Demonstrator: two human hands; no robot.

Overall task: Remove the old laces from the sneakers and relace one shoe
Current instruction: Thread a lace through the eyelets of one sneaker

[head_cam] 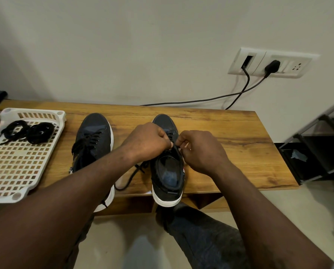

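Observation:
Two dark blue sneakers with white soles stand on a wooden bench [230,133], toes toward the wall. The left sneaker [94,140] is laced with a black lace. Over the right sneaker [167,171] both hands work at the upper eyelets. My left hand [148,140] pinches the black lace at the left side of the tongue. My right hand [199,150] pinches the lace at the right side. A loose lace end [129,179] trails down between the shoes. The eyelets under the fingers are hidden.
A white perforated tray [16,167] at the bench's left end holds two coiled black laces [26,132]. A wall socket [271,63] with black cables hangs behind the bench. A black metal rack [321,146] stands at the right. My knees are below the bench's front edge.

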